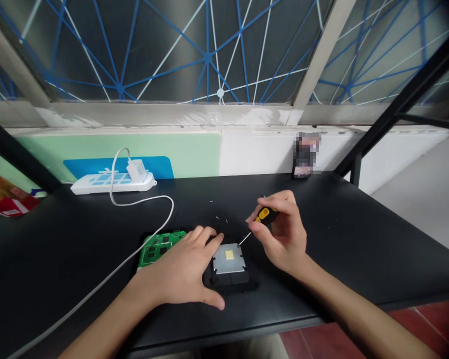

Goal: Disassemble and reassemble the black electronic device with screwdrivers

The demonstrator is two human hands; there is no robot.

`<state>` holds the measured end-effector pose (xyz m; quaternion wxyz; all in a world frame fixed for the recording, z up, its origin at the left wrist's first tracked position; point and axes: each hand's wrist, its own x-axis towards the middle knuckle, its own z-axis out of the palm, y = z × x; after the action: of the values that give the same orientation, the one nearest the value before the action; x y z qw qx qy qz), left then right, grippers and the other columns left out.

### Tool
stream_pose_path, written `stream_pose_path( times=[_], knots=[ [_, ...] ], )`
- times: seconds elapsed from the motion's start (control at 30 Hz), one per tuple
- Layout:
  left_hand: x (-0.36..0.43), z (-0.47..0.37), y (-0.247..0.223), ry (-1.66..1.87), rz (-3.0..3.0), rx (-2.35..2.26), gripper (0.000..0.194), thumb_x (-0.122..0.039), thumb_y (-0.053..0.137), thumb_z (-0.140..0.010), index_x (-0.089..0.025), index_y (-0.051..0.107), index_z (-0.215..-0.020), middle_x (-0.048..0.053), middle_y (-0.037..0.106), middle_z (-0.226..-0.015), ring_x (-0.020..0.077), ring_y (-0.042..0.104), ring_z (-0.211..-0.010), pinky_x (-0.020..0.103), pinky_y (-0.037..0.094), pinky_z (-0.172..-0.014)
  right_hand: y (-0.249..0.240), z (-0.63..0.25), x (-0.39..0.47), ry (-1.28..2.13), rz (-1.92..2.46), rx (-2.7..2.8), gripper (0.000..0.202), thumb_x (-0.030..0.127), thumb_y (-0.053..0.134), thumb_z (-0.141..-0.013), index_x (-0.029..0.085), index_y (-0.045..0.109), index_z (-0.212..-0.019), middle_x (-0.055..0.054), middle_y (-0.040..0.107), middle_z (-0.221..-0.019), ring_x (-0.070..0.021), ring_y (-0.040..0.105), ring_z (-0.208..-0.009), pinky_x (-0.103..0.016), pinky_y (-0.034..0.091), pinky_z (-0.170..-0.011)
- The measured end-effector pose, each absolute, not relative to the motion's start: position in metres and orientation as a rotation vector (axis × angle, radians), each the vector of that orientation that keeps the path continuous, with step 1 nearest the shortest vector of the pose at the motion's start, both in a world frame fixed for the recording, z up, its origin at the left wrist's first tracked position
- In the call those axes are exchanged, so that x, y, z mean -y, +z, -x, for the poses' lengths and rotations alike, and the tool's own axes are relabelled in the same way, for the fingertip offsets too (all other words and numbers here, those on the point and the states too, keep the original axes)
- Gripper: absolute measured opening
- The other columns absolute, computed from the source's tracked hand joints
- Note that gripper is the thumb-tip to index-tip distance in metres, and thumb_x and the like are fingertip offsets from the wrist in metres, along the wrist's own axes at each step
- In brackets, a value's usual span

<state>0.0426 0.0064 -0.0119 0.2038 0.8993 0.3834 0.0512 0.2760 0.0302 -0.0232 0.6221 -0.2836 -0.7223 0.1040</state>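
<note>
My right hand (284, 232) grips a black and yellow screwdriver (265, 214). Its thin shaft slants down to the left, and the tip meets the upper right corner of a grey metal plate (220, 264). A small pale yellow square pad (229, 255) sits in the middle of that plate. The plate lies on a black plastic casing (232, 287), flat on the table. My left hand (183, 267) is spread over the casing's left side, fingers apart, thumb along its near edge. Partly under my left wrist and fingers is a green circuit board (160, 248).
A white power strip (112, 183) with a plugged-in charger (136, 170) stands at the back left. Its white cable (112, 273) crosses the table beside the circuit board. A red packet (9, 197) is at far left; a blurred upright phone-like object (305, 155) leans at the back wall.
</note>
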Motion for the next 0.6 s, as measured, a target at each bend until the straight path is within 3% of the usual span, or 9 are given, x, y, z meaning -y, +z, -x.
stream_pose_path(
  times=[0.13, 0.23, 0.3, 0.4, 0.5, 0.6],
  knots=[
    [-0.0068, -0.0429, -0.0113, 0.127, -2.51, -1.074, 0.109, -0.064, 0.082, -0.065, -0.019, 0.035, -0.153, 0.013, 0.046, -0.14, 0.0371, 0.044, -0.128, 0.051, 0.041, -0.109, -0.0219, -0.2731, -0.0242, 0.485, 0.6, 1.686, 0.046, 0.022, 0.04, -0.102, 0.031, 0.046, -0.147, -0.011, 0.05, -0.135, -0.0239, 0.067, -0.109, -0.049, 0.063, -0.085],
    [-0.0068, -0.0427, -0.012, 0.108, -2.498, -1.081, 0.11, -0.064, 0.082, -0.065, -0.019, 0.034, -0.154, 0.013, 0.045, -0.142, 0.038, 0.042, -0.13, 0.052, 0.041, -0.109, -0.0201, -0.2718, -0.0224, 0.529, 0.624, 1.721, 0.056, 0.017, 0.038, -0.103, 0.033, 0.029, -0.156, -0.011, 0.052, -0.145, -0.0235, 0.066, -0.117, -0.049, 0.061, -0.093],
    [-0.0066, -0.0424, -0.013, 0.104, -2.494, -1.083, 0.111, -0.065, 0.081, -0.066, -0.02, 0.032, -0.155, 0.014, 0.043, -0.145, 0.0387, 0.041, -0.133, 0.052, 0.039, -0.11, -0.0194, -0.2722, -0.0234, 0.475, 0.66, 1.74, 0.061, 0.013, 0.044, -0.101, 0.033, 0.029, -0.156, -0.01, 0.056, -0.141, -0.0226, 0.068, -0.113, -0.047, 0.061, -0.092],
    [-0.0063, -0.0423, -0.0131, 0.096, -2.492, -1.085, 0.112, -0.066, 0.081, -0.066, -0.021, 0.031, -0.156, 0.014, 0.043, -0.146, 0.039, 0.039, -0.135, 0.053, 0.037, -0.113, -0.0198, -0.274, -0.0266, 0.364, 0.709, 1.739, 0.062, 0.011, 0.058, -0.094, 0.034, 0.043, -0.15, -0.008, 0.062, -0.123, -0.022, 0.069, -0.1, -0.045, 0.062, -0.084],
    [-0.0062, -0.043, -0.0107, 0.081, -2.486, -1.089, 0.112, -0.064, 0.081, -0.066, -0.019, 0.031, -0.155, 0.014, 0.045, -0.143, 0.0382, 0.041, -0.132, 0.052, 0.037, -0.112, -0.0221, -0.2762, -0.0295, 0.252, 0.705, 1.704, 0.059, 0.012, 0.075, -0.083, 0.035, 0.057, -0.134, -0.004, 0.059, -0.103, -0.02, 0.065, -0.084, -0.041, 0.059, -0.07],
    [-0.0062, -0.0437, -0.0081, 0.082, -2.49, -1.091, 0.11, -0.063, 0.082, -0.066, -0.019, 0.033, -0.154, 0.014, 0.045, -0.142, 0.0377, 0.042, -0.13, 0.052, 0.038, -0.111, -0.0244, -0.2771, -0.0291, 0.214, 0.66, 1.715, 0.056, 0.017, 0.08, -0.079, 0.035, 0.059, -0.128, -0.002, 0.055, -0.096, -0.0194, 0.062, -0.08, -0.041, 0.058, -0.068]
  ],
)
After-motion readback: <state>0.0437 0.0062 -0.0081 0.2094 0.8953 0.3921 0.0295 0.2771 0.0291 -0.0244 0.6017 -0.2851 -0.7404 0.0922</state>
